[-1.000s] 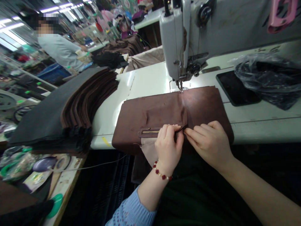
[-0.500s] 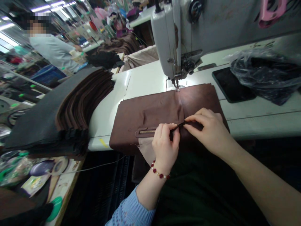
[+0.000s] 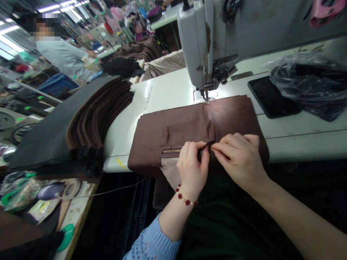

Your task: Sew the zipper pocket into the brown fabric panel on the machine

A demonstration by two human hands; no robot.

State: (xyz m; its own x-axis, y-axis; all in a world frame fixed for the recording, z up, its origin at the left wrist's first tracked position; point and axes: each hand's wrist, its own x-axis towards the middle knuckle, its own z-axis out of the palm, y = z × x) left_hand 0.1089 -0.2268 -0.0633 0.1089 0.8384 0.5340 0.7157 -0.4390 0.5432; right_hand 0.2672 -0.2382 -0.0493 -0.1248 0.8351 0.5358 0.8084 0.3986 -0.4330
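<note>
A brown leather panel lies on the white sewing table, its far edge under the needle of the sewing machine. A brass zipper runs along the panel's near edge, with beige lining hanging below it. My left hand, wearing a red bead bracelet, pinches the zipper end. My right hand pinches the same spot from the right, fingers pressed together on the panel's edge.
A tall stack of dark brown cut pieces fills the table's left side. A black tablet and a black plastic bag lie at the right. A person in grey stands at the far left. Tape rolls sit on a low bench.
My right hand moved forward over the panel, then drew back to the zipper end beside my left hand. The view shifted slightly. The panel stayed in place.
</note>
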